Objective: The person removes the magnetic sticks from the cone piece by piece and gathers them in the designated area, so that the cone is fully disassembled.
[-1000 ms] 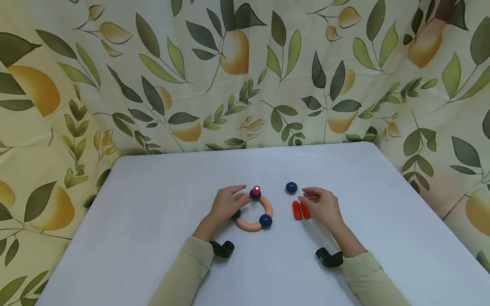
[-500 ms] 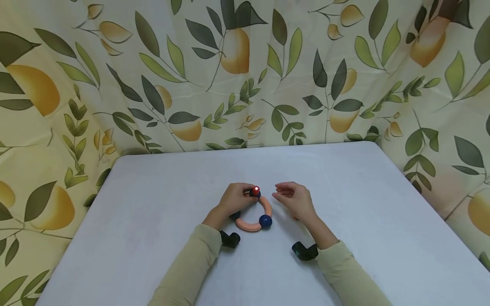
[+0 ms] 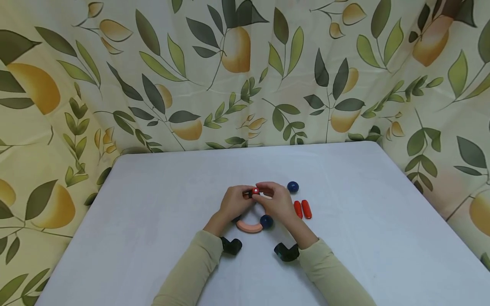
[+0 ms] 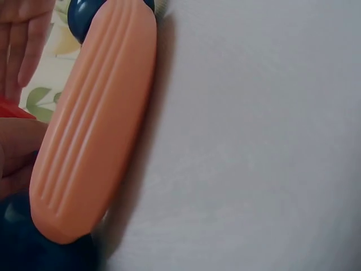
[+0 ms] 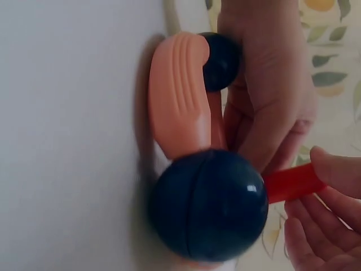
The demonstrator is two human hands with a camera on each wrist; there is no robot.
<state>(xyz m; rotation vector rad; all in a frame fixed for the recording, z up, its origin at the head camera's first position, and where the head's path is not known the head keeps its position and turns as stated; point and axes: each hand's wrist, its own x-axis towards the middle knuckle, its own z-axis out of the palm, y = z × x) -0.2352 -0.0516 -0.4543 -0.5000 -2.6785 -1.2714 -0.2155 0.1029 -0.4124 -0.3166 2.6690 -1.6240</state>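
Note:
Peach curved rods [image 3: 249, 227] and navy balls [image 3: 266, 221] form a ring lying on the white table. A short red rod [image 3: 255, 191] stands upright on the ring's back ball. My left hand [image 3: 235, 203] grips that back ball, which its fingers mostly hide. With thumb and fingertips, my right hand [image 3: 276, 200] pinches the red rod. In the right wrist view, the red rod [image 5: 294, 183] shows between a navy ball [image 5: 210, 204] and my right hand [image 5: 333, 209]; my left hand [image 5: 265, 84] lies behind the ring. A peach rod [image 4: 93, 124] fills much of the left wrist view.
To the right of the ring, two loose red rods [image 3: 306, 209] lie side by side, partly behind my right wrist. One loose navy ball [image 3: 292, 187] rests behind them. A leaf-and-fruit patterned curtain [image 3: 245, 76] hangs at the table's [image 3: 172, 178] back edge.
My right hand has moved left from the loose red rods to the upright red rod and now pinches it. My left hand has closed in on the back ball.

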